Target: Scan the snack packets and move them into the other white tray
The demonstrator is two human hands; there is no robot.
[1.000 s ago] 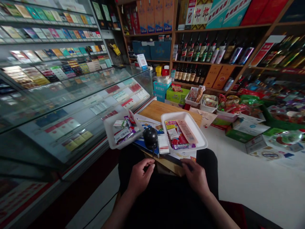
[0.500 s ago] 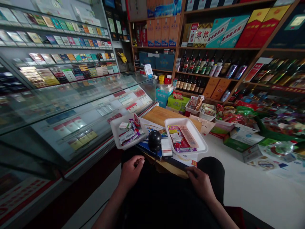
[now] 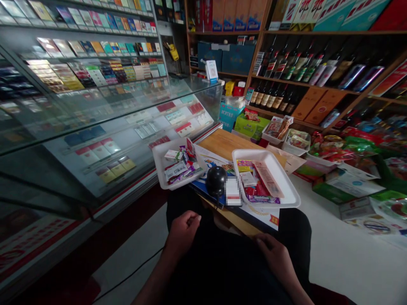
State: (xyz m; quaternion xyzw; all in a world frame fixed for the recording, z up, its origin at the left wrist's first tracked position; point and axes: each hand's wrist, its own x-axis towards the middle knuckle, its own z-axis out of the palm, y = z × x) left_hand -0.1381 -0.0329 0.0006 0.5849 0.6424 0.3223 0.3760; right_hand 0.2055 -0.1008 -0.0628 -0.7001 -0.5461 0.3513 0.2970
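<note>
My left hand (image 3: 186,231) rests over my dark-clothed left thigh, fingers curled in and thumb laid against them; nothing shows in it. My right hand (image 3: 274,250) is at the near wooden edge (image 3: 243,222) of the small table, its fingers bent and its fingertips at that edge; whether it grips anything is hidden. Beyond my hands stands a round black device (image 3: 216,180), with a blurred white pack (image 3: 233,191) beside it. A white tray (image 3: 291,188) holding snack packets and a small box is on the right. Another white tray (image 3: 160,169) with small packets is on the left.
A glass display counter (image 3: 133,108) with cigarette packs runs along the left. Wooden shelves (image 3: 286,80) of bottles and boxes stand behind. Cartons and bagged snacks (image 3: 337,148) crowd the floor at right. A black cable (image 3: 136,273) lies on the floor at lower left.
My view has tipped down and turned slightly left, so the shelves sit higher and the table lies further right. Both hands keep nearly the same pose and place.
</note>
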